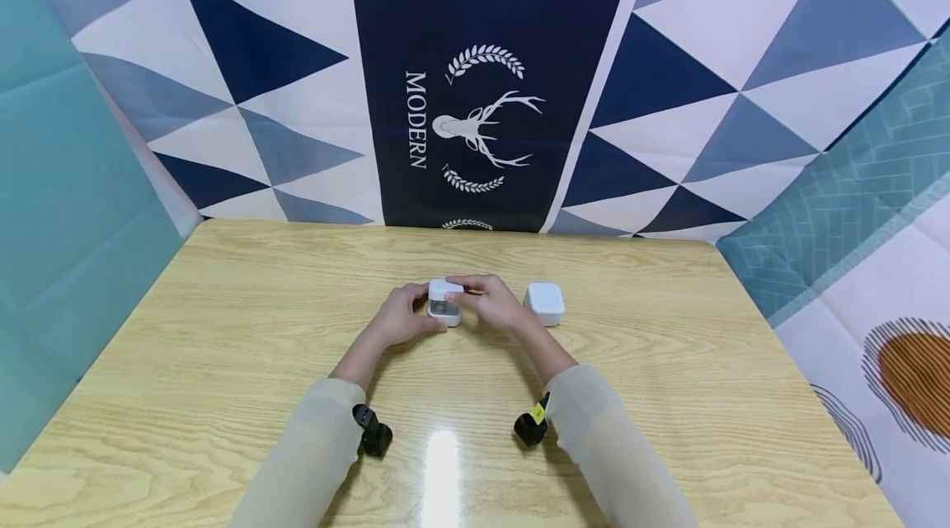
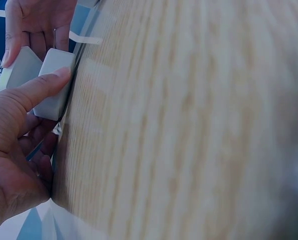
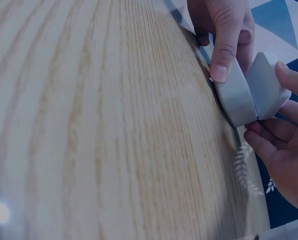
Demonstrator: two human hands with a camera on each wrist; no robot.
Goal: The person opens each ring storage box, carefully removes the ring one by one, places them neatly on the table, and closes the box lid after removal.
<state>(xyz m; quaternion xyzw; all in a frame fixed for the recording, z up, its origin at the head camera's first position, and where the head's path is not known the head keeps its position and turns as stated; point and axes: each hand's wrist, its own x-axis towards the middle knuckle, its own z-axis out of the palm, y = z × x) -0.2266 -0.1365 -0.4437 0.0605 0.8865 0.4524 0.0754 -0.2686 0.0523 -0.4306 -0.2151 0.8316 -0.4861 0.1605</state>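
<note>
Standing on the wooden table point(image 1: 223, 346), beyond its middle, a small white box point(image 1: 444, 319) is held by both hands. The left hand point(image 1: 401, 316) pinches the base, its thumb on the near side; its other fingers are partly hidden behind the box. The right hand point(image 1: 493, 302) pinches the raised lid point(image 1: 444, 289) between thumb and fingers, some of which are concealed by the lid in the head view. The grey interior shows only as a narrow gap, and its contents cannot be made out. A second white box point(image 1: 545, 304), closed, stands just beside the right hand, on its right; the right wrist view crops it at the lower edge. Both sleeves point(image 1: 304, 454) are cut off by the head view's bottom edge. A bright reflection point(image 1: 441, 474) obscures the grain between the forearms.
</note>
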